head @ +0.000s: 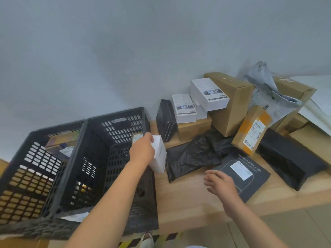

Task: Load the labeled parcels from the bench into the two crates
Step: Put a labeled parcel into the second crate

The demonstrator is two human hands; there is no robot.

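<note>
Left hand [143, 151]: grasping a small white box [159, 158], fingers wrapped over its upper end.
Small white box: tilted, held at the right rim of the right crate [114, 133].
Right hand: [219, 183] released, fingers loose and spread, holding nothing; it hovers right of the right crate, over the near corner of the coffee scale box [250, 178].
Coffee scale box: flat, black, white label on top, lying on the tabletop [188, 197] right of the right crate.
Left crate [35, 158]: touching the right crate's left wall, parcels inside.
Black bags [193, 156]: crumpled on the tabletop, just right of the right crate.
White boxes [208, 93]: stacked behind and right of the right crate, among brown cartons.
</note>
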